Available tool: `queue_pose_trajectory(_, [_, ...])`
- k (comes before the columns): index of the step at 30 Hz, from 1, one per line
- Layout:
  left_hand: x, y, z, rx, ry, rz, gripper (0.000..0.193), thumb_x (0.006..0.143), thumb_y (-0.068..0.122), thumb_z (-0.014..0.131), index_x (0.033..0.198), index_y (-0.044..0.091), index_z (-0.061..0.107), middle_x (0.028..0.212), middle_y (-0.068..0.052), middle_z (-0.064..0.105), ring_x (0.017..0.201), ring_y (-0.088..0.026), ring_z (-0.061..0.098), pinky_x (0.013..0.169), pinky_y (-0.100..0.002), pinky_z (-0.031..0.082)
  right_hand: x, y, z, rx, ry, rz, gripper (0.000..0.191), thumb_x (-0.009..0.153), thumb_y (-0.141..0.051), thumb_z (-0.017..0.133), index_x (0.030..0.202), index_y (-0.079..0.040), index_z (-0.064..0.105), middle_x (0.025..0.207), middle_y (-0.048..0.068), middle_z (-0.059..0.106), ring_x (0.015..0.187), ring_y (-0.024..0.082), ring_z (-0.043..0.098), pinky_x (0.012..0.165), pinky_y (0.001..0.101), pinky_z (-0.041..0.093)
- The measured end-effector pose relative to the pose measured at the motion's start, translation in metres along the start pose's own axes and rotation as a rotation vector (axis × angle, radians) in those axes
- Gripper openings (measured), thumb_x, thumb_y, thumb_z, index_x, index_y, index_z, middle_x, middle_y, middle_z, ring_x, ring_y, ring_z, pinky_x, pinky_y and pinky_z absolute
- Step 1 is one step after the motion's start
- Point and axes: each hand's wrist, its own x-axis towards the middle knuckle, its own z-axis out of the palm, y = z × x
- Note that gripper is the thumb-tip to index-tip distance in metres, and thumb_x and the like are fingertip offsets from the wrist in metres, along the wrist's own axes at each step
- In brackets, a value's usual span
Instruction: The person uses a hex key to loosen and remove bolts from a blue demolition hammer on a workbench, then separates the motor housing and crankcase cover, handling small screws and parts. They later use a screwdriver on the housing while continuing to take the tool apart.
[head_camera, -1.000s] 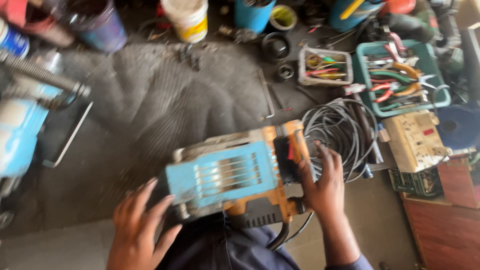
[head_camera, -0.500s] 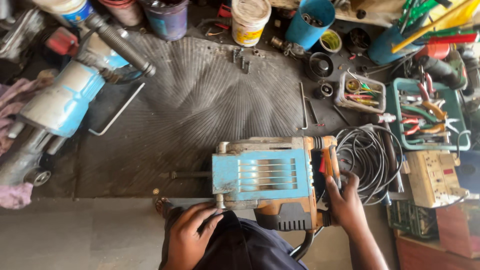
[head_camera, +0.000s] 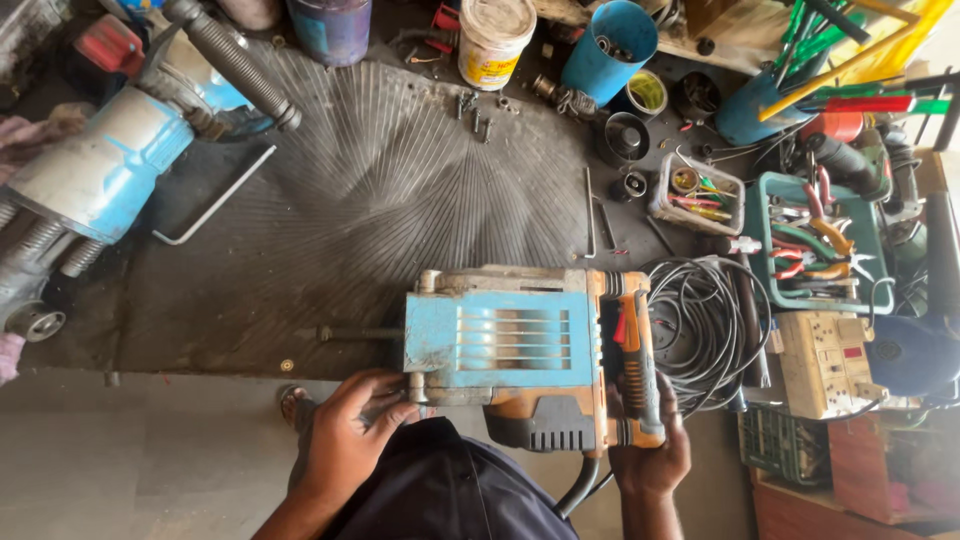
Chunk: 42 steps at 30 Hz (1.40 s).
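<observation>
At lower centre, your left hand (head_camera: 345, 440) curled its fingers on the blue demolition hammer (head_camera: 500, 345); your right hand (head_camera: 650, 450) gripped its orange handle (head_camera: 637, 365).

We see a second blue power tool (head_camera: 95, 180) lying at the left of the ribbed black mat (head_camera: 400, 210). To the right sit a coil of grey cable (head_camera: 705, 325), a teal tray of pliers (head_camera: 815, 245) and a cream socket box (head_camera: 825, 362), while a white paint bucket (head_camera: 495, 40) stands at the top.

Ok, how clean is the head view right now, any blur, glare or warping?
Head view: sharp on the blue demolition hammer and both hands, left hand, right hand; lighting soft, no hard shadows; top right corner washed out by bright light; edges bow from the wide lens.
</observation>
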Motion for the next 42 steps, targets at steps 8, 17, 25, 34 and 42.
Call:
queue_pose_trajectory(8, [0.017,0.015,-0.003,0.202,0.214,0.075,0.047,0.076,0.020,0.086,0.115,0.003,0.067,0.106,-0.011,0.068,0.096,-0.025,0.067,0.085,-0.035,0.054,-0.022,-0.046,0.063,-0.002,0.218,-0.108,0.084,0.092,-0.065,0.047,0.156,-0.013,0.033,0.173,0.010,0.027,0.159,0.035,0.026,0.126,0.0572,0.021])
queue_pose_trajectory(17, [0.096,0.054,-0.021,0.420,0.070,0.526,0.072,0.088,0.024,0.079,0.151,0.007,0.050,0.152,-0.015,0.055,0.142,-0.037,0.051,0.119,-0.046,0.040,0.026,-0.057,0.095,-0.629,-0.152,-0.858,0.079,0.103,-0.067,0.038,0.148,-0.002,0.042,0.142,0.021,0.058,0.122,0.031,0.061,0.102,0.0453,0.052])
queue_pose_trajectory(25, [0.159,0.080,-0.024,0.616,-0.215,0.602,0.130,0.057,0.036,0.098,0.158,0.006,0.021,0.158,-0.023,0.039,0.147,-0.043,0.038,0.124,-0.053,0.026,0.090,-0.085,0.154,-0.612,0.022,-0.783,0.031,0.116,-0.031,0.045,0.115,0.000,0.046,0.104,0.014,0.060,0.088,0.024,0.066,0.076,0.0389,0.066])
queue_pose_trajectory(34, [0.150,0.097,-0.012,0.648,-0.125,0.474,0.139,0.044,0.037,0.104,0.151,0.006,0.022,0.147,-0.024,0.047,0.137,-0.042,0.045,0.118,-0.060,0.019,0.158,-0.114,0.182,-0.995,0.131,-0.586,0.032,0.113,-0.029,0.058,0.097,-0.001,0.059,0.082,0.004,0.063,0.073,0.011,0.057,0.067,0.0254,0.046])
queue_pose_trajectory(42, [0.109,0.071,-0.027,0.509,-0.024,0.420,0.137,0.054,0.044,0.096,0.156,0.002,0.017,0.144,-0.016,0.057,0.141,-0.039,0.043,0.121,-0.058,0.019,0.184,-0.107,0.172,-0.800,0.111,-0.443,0.030,0.112,-0.029,0.057,0.099,-0.003,0.060,0.085,0.005,0.066,0.075,0.011,0.062,0.065,0.0225,0.046])
